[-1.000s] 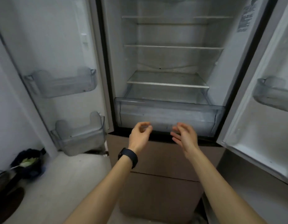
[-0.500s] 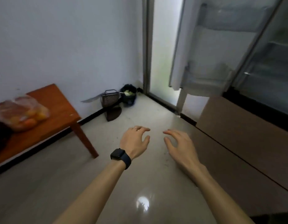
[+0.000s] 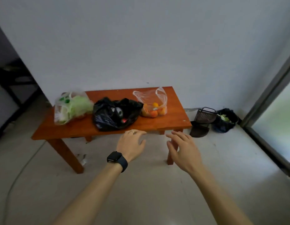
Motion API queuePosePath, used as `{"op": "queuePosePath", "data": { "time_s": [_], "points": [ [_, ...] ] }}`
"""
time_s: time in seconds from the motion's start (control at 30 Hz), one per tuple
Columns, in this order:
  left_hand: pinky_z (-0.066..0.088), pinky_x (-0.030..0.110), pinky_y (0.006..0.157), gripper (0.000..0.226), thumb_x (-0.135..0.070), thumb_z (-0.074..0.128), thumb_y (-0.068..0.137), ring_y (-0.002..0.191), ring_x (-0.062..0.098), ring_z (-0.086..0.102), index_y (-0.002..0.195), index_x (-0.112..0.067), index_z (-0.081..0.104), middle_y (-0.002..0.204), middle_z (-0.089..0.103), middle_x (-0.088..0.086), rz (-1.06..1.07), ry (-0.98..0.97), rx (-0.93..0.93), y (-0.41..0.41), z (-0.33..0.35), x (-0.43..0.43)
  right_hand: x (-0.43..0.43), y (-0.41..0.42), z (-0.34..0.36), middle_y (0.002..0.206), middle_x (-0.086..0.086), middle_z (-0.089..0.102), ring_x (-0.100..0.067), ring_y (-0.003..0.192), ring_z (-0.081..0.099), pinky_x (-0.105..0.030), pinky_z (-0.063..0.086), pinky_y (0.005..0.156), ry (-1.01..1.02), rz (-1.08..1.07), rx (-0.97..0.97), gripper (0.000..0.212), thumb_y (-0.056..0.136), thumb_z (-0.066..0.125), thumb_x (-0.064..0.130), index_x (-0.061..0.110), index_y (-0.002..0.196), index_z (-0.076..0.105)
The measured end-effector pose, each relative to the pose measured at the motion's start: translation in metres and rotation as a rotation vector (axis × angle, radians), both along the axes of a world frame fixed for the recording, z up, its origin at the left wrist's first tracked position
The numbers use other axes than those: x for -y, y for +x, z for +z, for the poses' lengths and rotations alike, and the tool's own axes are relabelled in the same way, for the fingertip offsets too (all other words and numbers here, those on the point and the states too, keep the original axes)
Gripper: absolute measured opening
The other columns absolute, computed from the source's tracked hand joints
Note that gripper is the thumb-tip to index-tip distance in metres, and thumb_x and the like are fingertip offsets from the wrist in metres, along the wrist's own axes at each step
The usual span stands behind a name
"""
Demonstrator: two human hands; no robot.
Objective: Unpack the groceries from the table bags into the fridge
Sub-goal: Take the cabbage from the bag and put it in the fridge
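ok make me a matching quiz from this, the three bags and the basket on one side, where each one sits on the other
Things:
1. greens bag
2. black bag
3. oranges bag
4. basket

Places:
a. on the floor, right of the table
b. table's right end
c. table's middle
d. table's left end

Pairs: 1-d, 2-c, 3-b, 4-a

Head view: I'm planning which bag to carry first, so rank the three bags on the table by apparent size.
1. black bag, the widest, though barely ahead of the next.
2. bag of greens, nearly the same size, so that ranking is unsure.
3. clear bag of orange fruit, plainly the smallest.
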State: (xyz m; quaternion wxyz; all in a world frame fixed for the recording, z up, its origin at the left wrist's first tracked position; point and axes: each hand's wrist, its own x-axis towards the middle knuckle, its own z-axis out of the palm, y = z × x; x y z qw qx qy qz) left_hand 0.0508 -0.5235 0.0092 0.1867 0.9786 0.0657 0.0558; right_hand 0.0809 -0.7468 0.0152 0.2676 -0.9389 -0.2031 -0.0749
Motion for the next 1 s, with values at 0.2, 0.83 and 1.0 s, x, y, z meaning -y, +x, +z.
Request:
{"op": "queuePosePath", "data": {
  "time_s": [0.2, 0.83, 1.0],
  "points": [
    [0.042, 0.036, 0.104, 0.040, -0.039, 0.054, 0.097, 0.129, 0.018, 0.046, 0.137, -0.034, 0.053, 0.138, 0.055, -0.004, 0.120, 0.000, 0.028, 0.003, 0.004, -0.150, -0.150, 0.030, 0.014, 0.141, 0.010, 0.056, -0.014, 0.135, 0.040, -0.031, 0.033, 0.112, 0.042, 0.106, -0.016, 0.037, 0.098, 0.056, 0.037, 0.030, 0.134, 0.061],
    [0.049, 0.036, 0.090, 0.033, -0.036, 0.055, 0.097, 0.118, 0.024, 0.053, 0.129, -0.033, 0.057, 0.134, 0.055, 0.002, 0.503, -0.121, -0.010, 0.105, -0.025, -0.450, -0.447, 0.168, 0.013, 0.146, 0.017, 0.046, -0.008, 0.138, 0.034, -0.023, 0.033, 0.107, -0.008, 0.639, -0.153, 0.043, 0.101, 0.050, 0.043, 0.037, 0.143, 0.046],
    [0.046, 0.037, 0.095, 0.036, -0.030, 0.054, 0.097, 0.125, 0.024, 0.047, 0.133, -0.028, 0.055, 0.139, 0.051, 0.005, 0.452, -0.036, -0.070, 0.150, -0.035, -0.520, -0.535, 0.203, 0.020, 0.144, 0.009, 0.050, -0.014, 0.129, 0.046, -0.028, 0.044, 0.100, 0.024, 0.705, -0.179, 0.042, 0.100, 0.052, 0.038, 0.033, 0.142, 0.047]
  ]
}}
